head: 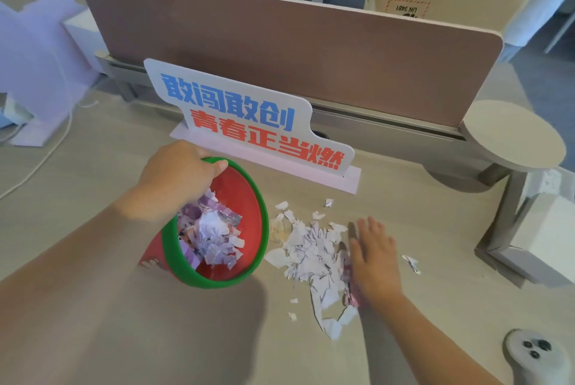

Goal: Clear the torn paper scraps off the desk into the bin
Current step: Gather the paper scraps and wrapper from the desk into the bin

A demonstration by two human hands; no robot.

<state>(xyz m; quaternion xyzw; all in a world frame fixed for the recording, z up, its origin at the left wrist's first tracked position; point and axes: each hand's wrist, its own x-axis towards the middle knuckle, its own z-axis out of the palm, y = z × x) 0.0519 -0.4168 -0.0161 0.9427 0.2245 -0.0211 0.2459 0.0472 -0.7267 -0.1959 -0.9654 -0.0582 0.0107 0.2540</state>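
Note:
A red bin (249,213) with a green rim is tilted toward the right on the desk, and my left hand (177,179) grips its far rim. Torn white and purple scraps lie inside it. A heap of torn paper scraps (314,254) lies on the desk just right of the bin's mouth. My right hand (375,257) rests flat, fingers together, against the heap's right side. A few stray scraps (411,262) lie to the right of that hand, and small bits (292,310) lie in front of the heap.
A white sign (249,117) with blue and red characters stands behind the bin. A brown divider panel (311,51) closes the back of the desk. A round grey stand (513,135) and white box (541,235) sit at right, a white controller (535,350) at front right.

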